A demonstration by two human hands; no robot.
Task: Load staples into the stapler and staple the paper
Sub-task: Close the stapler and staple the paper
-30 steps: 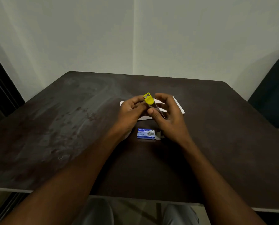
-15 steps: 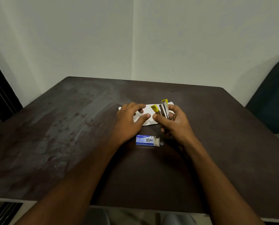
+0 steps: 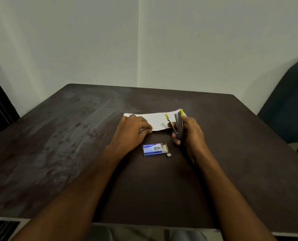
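My right hand (image 3: 190,136) holds a small metal stapler (image 3: 177,124) with yellow ends upright above the table; the stapler is sprung open, its pusher rod sticking out to the left. My left hand (image 3: 132,129) rests palm down on the left part of a white folded paper (image 3: 158,120), fingers curled over its near edge. A blue staple box (image 3: 152,149) lies open on the table between my wrists, with a small strip of staples (image 3: 169,154) just right of it.
The dark brown table (image 3: 75,153) reaches to a white wall corner behind. A dark chair back (image 3: 290,108) stands at the right edge. A loose staple (image 3: 56,180) lies on the table at the left.
My hands have come apart. The right hand carried the stapler to the right and it now stands open; the left hand let go of it and dropped onto the paper.
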